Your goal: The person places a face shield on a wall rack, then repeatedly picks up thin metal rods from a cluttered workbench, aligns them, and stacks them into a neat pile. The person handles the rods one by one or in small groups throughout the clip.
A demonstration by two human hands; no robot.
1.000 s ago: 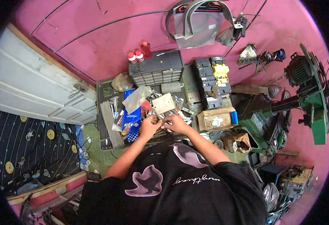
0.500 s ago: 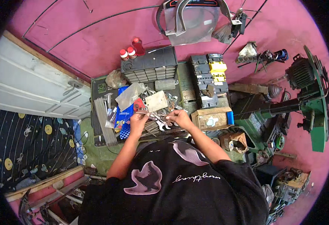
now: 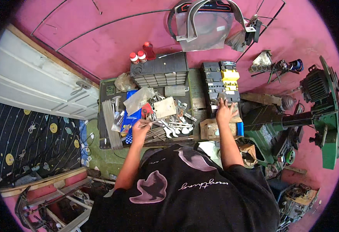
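My left hand is closed round a thin, rod-like metal piece, above the cluttered bench near a blue package. Its exact kind is too small to make out. My right hand reaches over an open cardboard box, fingers stretched apart. Its fingertips meet a small grey-brown block lying on a row of black cases. Between the hands lie several open-end wrenches and an off-white rectangular plate.
A dark small-parts drawer cabinet stands at the back, bearing red-capped bottles. Thin rods lie bundled at the bench's left. A green machine stands to the right, and a white door to the left.
My right hand has left the metal piece near my left hand and moved right and farther away, to the grey-brown block. My left hand still holds the metal piece. The view has shifted slightly.
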